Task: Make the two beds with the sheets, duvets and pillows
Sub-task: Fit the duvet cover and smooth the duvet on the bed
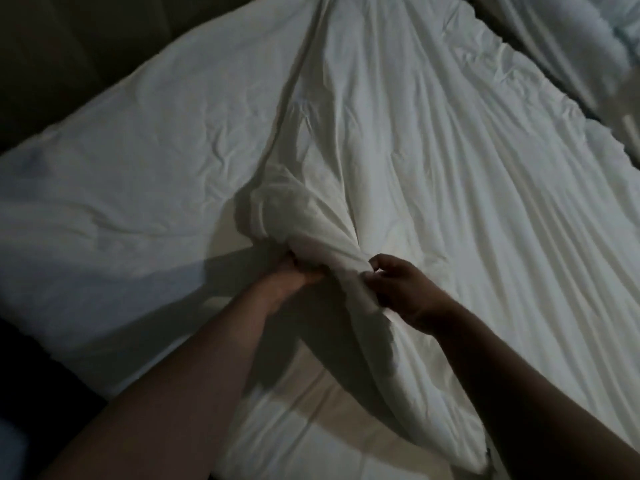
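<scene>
White duvet (415,150), soft, limp, prob. light, bunched at 6 o'clock: L hand (294,275) grips wad, R hand (401,289) pinches fold; take by corners.

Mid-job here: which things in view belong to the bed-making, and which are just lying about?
In the job: white duvet, its bunched edge gripped by left hand and right hand; sheet beneath it; second bed's bedding.
Not in it: dark wall panel behind the bed.
</scene>
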The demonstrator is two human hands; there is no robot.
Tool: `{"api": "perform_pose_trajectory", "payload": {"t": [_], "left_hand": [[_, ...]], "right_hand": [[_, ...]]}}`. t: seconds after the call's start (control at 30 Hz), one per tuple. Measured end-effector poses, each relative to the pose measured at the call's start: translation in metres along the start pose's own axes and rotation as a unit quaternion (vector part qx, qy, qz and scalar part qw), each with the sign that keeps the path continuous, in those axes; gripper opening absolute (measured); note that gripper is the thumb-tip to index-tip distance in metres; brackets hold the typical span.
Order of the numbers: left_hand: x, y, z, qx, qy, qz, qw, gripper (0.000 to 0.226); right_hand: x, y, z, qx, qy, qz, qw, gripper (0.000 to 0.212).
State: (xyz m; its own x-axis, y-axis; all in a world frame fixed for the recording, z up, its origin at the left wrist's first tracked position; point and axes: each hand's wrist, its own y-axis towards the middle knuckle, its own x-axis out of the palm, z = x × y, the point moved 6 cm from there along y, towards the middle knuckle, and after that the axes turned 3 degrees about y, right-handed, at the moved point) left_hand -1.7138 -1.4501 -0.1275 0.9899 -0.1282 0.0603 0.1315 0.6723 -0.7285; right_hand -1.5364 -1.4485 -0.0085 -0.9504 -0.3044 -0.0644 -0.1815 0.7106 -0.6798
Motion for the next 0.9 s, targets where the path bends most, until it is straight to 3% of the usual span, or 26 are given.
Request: {"api": "perform_pose_trajectory", "payload": {"t": [0.1, 0.2, 0.3, 0.37, 0.47, 0.57, 0.67, 0.8, 0.83, 0.9], "left_hand": [[0.033, 0.003, 0.005, -0.07, -0.205, -0.057, 0.975, 0.045], [0.058, 0.004, 0.038, -0.033, -0.375, -0.123, 0.918, 0.039], [0.053, -0.004, 0.063, 0.019, -0.323, -0.058, 0.945, 0.019], [0.036, -0.01, 0.064, 0.054, -0.278, 0.013, 0.959, 0.019], [0.0, -0.044, 0.073, 0.139, -0.115, 0.144, 0.973, 0.017], [-0.037, -0.11, 0.089, 0.192, 0.128, 0.28, 0.932, 0.019], [-0.067, -0.168, 0.086, 0.178, 0.222, 0.373, 0.883, 0.022], [-0.098, -0.175, 0.036, 0.1, 0.247, 0.375, 0.888, 0.023], [-0.104, -0.169, 0.018, 0.091, 0.244, 0.359, 0.896, 0.021], [-0.113, -0.154, -0.026, 0.075, 0.236, 0.308, 0.919, 0.024]], "right_hand": [[-0.003, -0.014, -0.014, 0.019, 0.15, -0.029, 0.988, 0.011], [-0.007, -0.018, -0.013, 0.018, 0.217, -0.024, 0.976, 0.014], [-0.018, -0.026, -0.01, -0.007, 0.254, 0.011, 0.967, 0.013], [-0.022, -0.03, -0.01, -0.022, 0.259, 0.054, 0.964, 0.015], [-0.023, -0.035, -0.016, -0.065, 0.126, 0.15, 0.978, 0.021], [-0.007, -0.04, -0.03, -0.115, -0.134, 0.219, 0.959, 0.017], [0.047, -0.043, -0.03, -0.176, -0.279, 0.112, 0.937, 0.021], [0.107, -0.044, 0.01, -0.162, -0.402, -0.021, 0.901, 0.097], [0.113, -0.041, 0.027, -0.144, -0.427, -0.034, 0.892, 0.101], [0.116, -0.035, 0.06, -0.094, -0.466, -0.046, 0.879, 0.085]]}}
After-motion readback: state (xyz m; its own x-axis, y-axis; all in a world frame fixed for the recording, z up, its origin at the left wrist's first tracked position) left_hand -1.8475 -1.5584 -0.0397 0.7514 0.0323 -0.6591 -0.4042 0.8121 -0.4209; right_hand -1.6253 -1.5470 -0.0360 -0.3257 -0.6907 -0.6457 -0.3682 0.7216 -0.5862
